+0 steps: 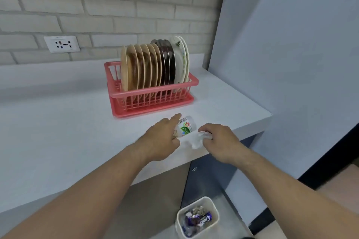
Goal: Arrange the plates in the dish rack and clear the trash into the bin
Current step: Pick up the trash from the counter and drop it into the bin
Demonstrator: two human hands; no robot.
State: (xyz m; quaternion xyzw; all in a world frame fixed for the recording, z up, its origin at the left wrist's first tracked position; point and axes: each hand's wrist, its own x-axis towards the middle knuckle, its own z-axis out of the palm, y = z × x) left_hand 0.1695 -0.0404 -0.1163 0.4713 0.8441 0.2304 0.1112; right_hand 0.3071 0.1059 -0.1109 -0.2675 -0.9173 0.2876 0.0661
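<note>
White counter (58, 122), plates (143, 68) upright in pink rack (155, 90), wrappers (198, 219) in bin (216, 214)

1 bottle (186, 126), 1 tissue (196, 141), 1 dish rack (153, 91), 1 bin (194, 205), about 12 plates (143, 66).

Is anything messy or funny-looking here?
Only rubbish at the white counter: a small green-labelled plastic bottle in the left hand and crumpled white tissue in the right hand. The plates stand upright in the pink plastic rack.

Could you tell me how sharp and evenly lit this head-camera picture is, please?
Head view: soft, even light, faint shadows; wide-angle distortion bows the brick wall and counter; left hand, right hand, bottle and crumpled tissue look blurred, the dish rack sharper.
</note>
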